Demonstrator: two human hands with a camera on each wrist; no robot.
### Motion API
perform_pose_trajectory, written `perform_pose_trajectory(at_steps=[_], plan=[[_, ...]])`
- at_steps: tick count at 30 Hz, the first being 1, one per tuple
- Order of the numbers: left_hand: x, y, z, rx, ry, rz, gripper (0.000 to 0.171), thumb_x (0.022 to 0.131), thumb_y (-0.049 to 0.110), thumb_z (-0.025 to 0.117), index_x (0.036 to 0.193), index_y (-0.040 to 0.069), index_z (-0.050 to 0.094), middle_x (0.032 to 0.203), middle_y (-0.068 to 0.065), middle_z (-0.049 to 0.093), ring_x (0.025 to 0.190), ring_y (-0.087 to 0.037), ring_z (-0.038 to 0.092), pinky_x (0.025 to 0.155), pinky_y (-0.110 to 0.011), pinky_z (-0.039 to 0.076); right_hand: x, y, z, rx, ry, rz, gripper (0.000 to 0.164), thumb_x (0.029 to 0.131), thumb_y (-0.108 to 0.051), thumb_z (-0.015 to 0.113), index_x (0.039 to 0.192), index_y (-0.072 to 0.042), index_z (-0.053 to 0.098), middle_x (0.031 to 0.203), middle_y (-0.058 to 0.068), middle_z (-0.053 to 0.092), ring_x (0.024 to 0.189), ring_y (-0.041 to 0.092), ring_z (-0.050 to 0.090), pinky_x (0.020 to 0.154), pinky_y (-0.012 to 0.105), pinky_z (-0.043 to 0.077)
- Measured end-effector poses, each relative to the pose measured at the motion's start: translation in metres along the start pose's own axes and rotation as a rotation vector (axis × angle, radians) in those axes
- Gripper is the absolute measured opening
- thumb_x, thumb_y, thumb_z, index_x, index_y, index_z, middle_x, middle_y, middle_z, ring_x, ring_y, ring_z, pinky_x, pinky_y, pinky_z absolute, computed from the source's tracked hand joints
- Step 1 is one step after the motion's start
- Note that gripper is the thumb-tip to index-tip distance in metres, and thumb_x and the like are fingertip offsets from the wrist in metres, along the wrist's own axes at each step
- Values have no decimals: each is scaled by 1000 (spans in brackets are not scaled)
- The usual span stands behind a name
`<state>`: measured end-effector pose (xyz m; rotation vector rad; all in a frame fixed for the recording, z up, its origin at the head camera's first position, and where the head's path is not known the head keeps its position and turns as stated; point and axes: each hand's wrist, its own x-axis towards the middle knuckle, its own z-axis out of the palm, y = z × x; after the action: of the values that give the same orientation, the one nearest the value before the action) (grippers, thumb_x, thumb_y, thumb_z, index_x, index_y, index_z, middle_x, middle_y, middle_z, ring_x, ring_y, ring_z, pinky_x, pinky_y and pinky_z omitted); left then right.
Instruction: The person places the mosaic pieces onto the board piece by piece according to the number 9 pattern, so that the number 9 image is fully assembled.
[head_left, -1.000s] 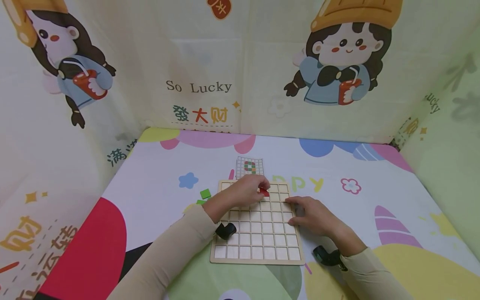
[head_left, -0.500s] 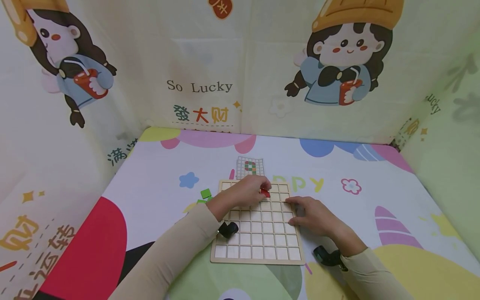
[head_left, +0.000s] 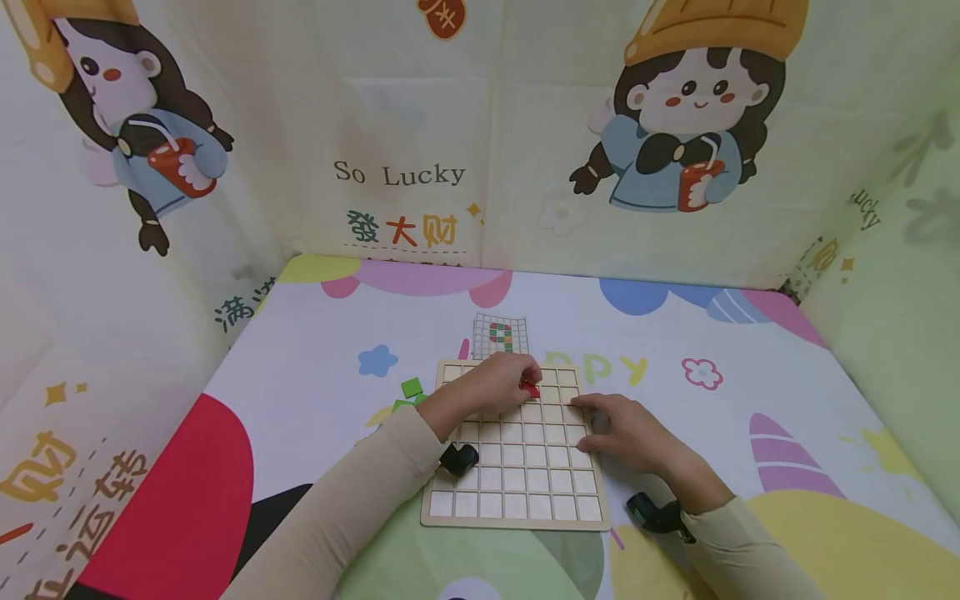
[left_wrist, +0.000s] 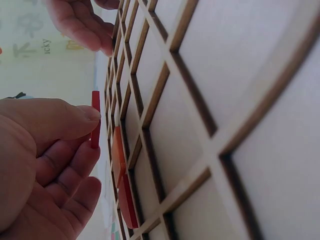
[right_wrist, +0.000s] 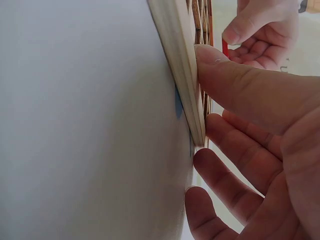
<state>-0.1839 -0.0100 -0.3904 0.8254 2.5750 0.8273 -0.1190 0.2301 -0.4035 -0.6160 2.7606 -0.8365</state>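
Note:
A pale wooden grid board [head_left: 517, 524] lies on the table. Over its far part is my left hand [head_left: 495, 382], pinching a thin red tile [left_wrist: 95, 132] between thumb and finger. In the left wrist view the tile stands on edge, apart from the grid. An orange tile [left_wrist: 118, 155] and another red tile [left_wrist: 127, 206] sit in neighbouring cells; the left hand hides these in the head view. My right hand [head_left: 630, 429] rests against the board's right side, thumb and fingertips at the edge [right_wrist: 182, 70], fingers loosely extended.
Several green tiles [head_left: 412, 387] lie left of the board, partly behind the left forearm. Just beyond the far edge is a printed grid card [head_left: 501, 333] with a coloured pattern. A patterned cloth [head_left: 285, 358] covers the table, and printed curtains [head_left: 525, 100] enclose it.
My left forearm has shifted slightly to the right, the red tile staying pinched over the same part of the board. The right hand keeps its place at the edge.

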Motion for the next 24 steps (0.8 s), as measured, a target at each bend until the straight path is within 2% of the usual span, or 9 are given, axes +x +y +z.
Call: perform_pose_trajectory(at_steps=[6, 24], plan=[[0, -1, 0, 0, -4, -18, 18, 94, 7, 67, 111, 11, 66, 103, 2, 65, 91, -14, 56, 87, -26, 48, 0, 1, 0, 0, 4, 2, 56, 82, -18, 83, 131, -3, 62, 129, 16, 62, 123, 40, 53, 102, 58, 40], [2, -1, 2, 2, -26, -31, 18, 94, 6, 65, 111, 11, 65, 101, 2, 63, 93, -15, 55, 86, -25, 47, 0, 1, 1, 4, 10, 18, 56, 81, -19, 84, 131, -4, 63, 129, 15, 62, 123, 39, 53, 101, 57, 41]])
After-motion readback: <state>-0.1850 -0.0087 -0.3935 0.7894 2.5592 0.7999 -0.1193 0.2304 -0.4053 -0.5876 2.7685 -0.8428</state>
